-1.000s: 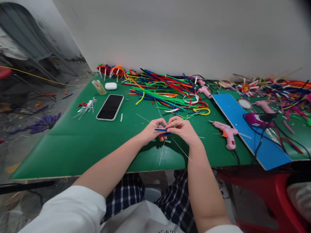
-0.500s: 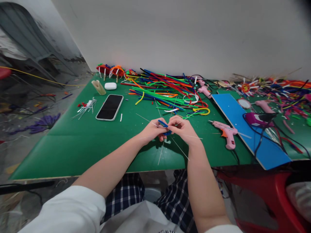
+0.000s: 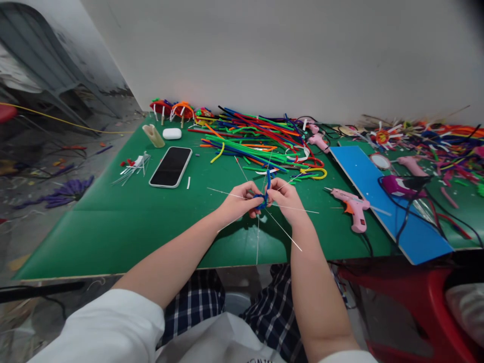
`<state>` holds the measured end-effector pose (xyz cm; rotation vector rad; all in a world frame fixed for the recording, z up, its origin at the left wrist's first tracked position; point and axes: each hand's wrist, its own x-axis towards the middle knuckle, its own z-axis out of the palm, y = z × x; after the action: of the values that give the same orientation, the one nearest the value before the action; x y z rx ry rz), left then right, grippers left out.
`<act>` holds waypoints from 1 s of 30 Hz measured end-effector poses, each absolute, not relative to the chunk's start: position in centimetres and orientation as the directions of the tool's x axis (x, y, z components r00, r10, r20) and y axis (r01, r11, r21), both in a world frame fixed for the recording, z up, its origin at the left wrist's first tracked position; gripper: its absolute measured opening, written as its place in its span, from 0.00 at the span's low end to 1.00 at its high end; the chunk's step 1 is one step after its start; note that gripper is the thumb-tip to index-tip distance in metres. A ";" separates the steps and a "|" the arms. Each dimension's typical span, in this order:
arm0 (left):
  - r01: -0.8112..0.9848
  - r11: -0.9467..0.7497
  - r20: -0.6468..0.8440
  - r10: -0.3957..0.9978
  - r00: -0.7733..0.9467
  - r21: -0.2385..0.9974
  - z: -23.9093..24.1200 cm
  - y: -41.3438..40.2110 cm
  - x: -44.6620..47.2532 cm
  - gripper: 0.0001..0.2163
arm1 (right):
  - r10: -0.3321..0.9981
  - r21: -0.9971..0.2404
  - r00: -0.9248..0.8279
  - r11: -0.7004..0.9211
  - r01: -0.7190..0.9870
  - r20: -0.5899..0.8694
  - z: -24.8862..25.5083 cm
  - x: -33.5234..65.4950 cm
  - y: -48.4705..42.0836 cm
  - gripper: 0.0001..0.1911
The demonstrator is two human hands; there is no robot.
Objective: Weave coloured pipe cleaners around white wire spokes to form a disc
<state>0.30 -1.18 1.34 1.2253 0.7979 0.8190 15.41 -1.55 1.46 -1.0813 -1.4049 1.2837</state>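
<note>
My left hand (image 3: 240, 200) and my right hand (image 3: 288, 197) meet over the green table (image 3: 151, 222), fingers pinched together. Between them is a blue pipe cleaner (image 3: 265, 190), wound round the middle of several thin white sticks (image 3: 282, 229) that fan out in all directions. The free end of the blue pipe cleaner stands up between my fingertips. My left hand grips the bundle of sticks at its centre; my right hand pinches the pipe cleaner.
A heap of coloured pipe cleaners (image 3: 260, 138) lies behind my hands. A phone (image 3: 171, 166), an earbud case (image 3: 172, 133) and loose sticks (image 3: 133, 169) lie to the left. A pink glue gun (image 3: 351, 206) and a blue board (image 3: 389, 201) lie to the right.
The free end of the blue pipe cleaner has swung from lying flat across my fingers to standing upright. The fan of sticks has turned slightly. My hands stay in place.
</note>
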 end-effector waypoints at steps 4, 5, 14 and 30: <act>-0.094 0.158 -0.093 0.870 0.484 0.983 1.4 -1.2 0.3 0.11 | 0.977 -0.995 -0.197 0.086 0.044 0.076 1.4 15.2 -1.5 0.02; -0.096 0.166 -0.099 0.868 0.486 0.981 1.4 -1.2 0.2 0.11 | 0.975 -0.995 -0.207 0.089 0.046 0.078 1.5 15.1 -1.6 0.02; -0.176 0.270 -0.137 0.830 0.541 0.947 1.3 -0.8 -0.3 0.12 | 0.974 -0.991 -0.213 0.046 -0.127 0.073 2.0 15.9 -1.9 0.09; -0.205 0.469 -0.225 0.705 0.672 0.859 1.5 -0.7 -0.8 0.10 | 0.919 -0.994 -0.379 0.096 -0.055 0.110 1.9 15.9 -2.3 0.10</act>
<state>-0.76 -0.70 1.51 0.9232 0.6211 0.6038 15.92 -2.32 1.90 -0.8926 -1.5096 1.4228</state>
